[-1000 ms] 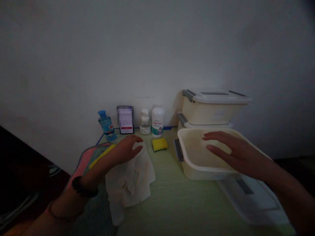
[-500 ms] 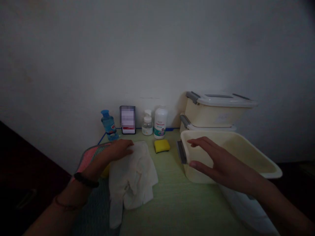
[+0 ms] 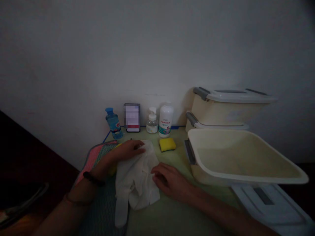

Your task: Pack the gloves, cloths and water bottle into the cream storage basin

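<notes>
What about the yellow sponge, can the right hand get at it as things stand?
Probably yes. The right hand rests on the white cloth, and the yellow sponge lies just beyond it on bare table, left of the open tub; nothing stands between them.

The green table carries a white cloth, sponge, bottles, tub and lid.

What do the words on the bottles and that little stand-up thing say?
Nothing here can be read.
White bottle: teal label, print too small and dim.
Blue bottle: red label, too blurred.
Pump bottle: label too small.
Upright card: blurred out, unreadable.
</notes>
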{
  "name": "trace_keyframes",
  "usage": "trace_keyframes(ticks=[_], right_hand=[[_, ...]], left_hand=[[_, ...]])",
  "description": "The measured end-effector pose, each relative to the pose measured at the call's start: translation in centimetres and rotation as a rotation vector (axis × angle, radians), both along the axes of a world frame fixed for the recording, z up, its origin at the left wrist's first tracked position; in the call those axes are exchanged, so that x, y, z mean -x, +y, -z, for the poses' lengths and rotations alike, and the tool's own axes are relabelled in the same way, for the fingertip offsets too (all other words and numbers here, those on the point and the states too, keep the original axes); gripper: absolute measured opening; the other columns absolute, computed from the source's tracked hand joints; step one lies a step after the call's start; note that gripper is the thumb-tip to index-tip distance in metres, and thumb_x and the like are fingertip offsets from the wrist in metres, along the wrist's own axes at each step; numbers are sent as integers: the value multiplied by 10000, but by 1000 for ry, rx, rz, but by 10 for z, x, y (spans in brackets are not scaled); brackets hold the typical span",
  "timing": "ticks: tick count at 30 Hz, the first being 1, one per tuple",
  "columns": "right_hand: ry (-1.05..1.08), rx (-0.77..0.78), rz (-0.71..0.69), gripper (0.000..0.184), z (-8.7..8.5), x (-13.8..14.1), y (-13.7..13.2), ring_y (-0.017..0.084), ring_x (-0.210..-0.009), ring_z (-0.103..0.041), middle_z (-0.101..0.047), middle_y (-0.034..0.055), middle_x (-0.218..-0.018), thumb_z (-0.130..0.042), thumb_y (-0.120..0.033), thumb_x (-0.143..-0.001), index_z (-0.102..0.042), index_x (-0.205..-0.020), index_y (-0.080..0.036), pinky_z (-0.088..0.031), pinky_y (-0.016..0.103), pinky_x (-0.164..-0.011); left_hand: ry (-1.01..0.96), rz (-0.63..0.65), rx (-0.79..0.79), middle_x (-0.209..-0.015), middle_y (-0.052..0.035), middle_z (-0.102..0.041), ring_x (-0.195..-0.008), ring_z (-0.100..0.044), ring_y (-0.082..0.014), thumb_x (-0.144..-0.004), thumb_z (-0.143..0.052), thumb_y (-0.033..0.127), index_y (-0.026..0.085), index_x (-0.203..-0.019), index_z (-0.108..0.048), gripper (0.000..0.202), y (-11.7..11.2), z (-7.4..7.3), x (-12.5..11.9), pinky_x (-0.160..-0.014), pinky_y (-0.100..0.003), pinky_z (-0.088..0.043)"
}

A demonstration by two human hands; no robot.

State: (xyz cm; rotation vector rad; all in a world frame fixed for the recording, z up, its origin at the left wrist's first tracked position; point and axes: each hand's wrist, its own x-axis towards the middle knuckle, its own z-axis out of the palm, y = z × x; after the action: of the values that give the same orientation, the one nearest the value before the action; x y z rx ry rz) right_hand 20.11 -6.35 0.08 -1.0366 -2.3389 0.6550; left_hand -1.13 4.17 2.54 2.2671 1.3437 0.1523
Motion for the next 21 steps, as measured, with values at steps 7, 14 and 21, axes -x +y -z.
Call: trace_keyframes(ticks=[7, 14, 21], right_hand=[[-76, -37, -29, 471, 19, -3, 0, 238, -1080, -492, -520, 96, -1204, -610, -344, -799, -491, -1233, -204, -426, 390, -916], [-138, -203, 79, 146, 21, -2, 4, 202, -787, -527, -592, 53, -802, -448, -184, -891, -575, -820, -182, -464, 369, -726], [-157, -302, 150, 257, 17, -11, -10, 287, -974, -518, -563, 143, -1048, -524, -121, -725, -563, -975, -165, -464, 457, -791]], left_hand=[[143, -3, 35, -1229, -108, -590, -1128, -530, -249, -794, -490, 502, 184, -1150, -584, 486, 4, -36, 39, -950, -324, -380], [250, -59, 158, -1122, -133, -649, -994, -598, -299, -711, -595, 452, 155, -1151, -600, 531, 6, -35, 50, -784, -316, -467], [199, -152, 146, -1181, -150, -623, -1019, -603, -281, -742, -580, 361, 142, -1220, -548, 527, 9, -30, 58, -832, -322, -455]])
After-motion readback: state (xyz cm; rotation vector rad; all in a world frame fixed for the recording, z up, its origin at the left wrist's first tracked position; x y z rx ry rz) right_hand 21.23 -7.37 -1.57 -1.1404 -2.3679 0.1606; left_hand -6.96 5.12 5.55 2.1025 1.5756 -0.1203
